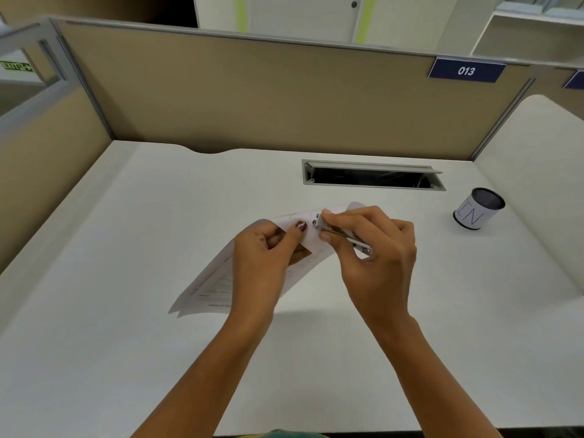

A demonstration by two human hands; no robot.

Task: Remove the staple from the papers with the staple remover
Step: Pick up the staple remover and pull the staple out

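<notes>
Right hand (379, 245) grip holds staple remover (319, 224) against papers (218, 282) in left hand (262, 254).

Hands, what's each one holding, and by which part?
The left hand pinches the papers near their far corner; the right hand grips the staple remover around its body.

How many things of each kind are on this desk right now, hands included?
Hands: 2 (left hand, right hand)
Stapled papers: 1
Staple remover: 1
Labelled cup: 1
Total: 5
</notes>
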